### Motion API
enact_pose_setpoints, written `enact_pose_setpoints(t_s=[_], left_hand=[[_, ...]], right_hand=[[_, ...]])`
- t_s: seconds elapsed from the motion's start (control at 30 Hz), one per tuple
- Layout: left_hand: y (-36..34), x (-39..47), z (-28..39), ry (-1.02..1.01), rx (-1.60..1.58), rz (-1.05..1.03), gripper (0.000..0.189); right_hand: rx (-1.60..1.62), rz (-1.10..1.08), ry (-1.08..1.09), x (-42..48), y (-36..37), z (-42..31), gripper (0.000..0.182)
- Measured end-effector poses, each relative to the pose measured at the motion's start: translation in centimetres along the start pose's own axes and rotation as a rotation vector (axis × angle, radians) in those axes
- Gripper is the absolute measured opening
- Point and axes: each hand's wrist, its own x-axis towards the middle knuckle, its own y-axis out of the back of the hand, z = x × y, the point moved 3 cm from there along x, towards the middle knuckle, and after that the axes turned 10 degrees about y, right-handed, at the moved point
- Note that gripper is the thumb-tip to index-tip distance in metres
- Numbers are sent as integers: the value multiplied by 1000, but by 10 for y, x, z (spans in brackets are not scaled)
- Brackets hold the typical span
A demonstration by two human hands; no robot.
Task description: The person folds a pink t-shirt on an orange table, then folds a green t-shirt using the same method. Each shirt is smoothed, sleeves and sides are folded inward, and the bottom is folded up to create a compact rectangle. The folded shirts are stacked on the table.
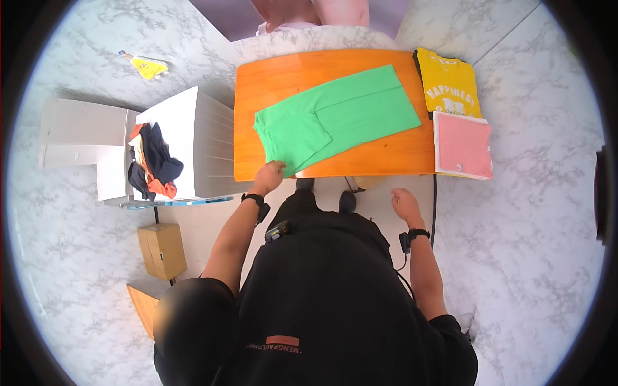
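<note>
A green garment (333, 120), with one sleeve laid across its body, lies partly folded at a slant over the orange wooden table (260, 82). My left hand (270, 176) pinches its near left corner at the table's front edge, and the fingertips partly hide the cloth there. Off the table's front edge, to the right, my right hand (406, 205) hangs in the air with its fingers curled and nothing visible in them. Each wrist wears a black strap with a small device.
Folded yellow (446, 82) and pink (463, 142) shirts lie along the table's right side. To the left, a white cabinet (181, 108) bears a heap of dark and orange clothes (157, 161). A cardboard box (162, 251) stands lower left. A cable hangs by my right arm.
</note>
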Motion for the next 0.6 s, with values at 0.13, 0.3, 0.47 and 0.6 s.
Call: enact_pose_setpoints(t_s=[0.13,0.3,0.47,0.6], left_hand=[[40,21,-29,121,-169,81,36],[78,74,-75,159,-346,115,34],[120,122,-50,53,-346,160,25],[126,204,-61,-103,-283,169,29]], right_hand=[[20,1,60,17,-14,-36,25],[-55,-22,133,56,-58,-94,27],[-124,7,228,115,-98,-201,51],[-143,-56,342,171,-127,-290,78]])
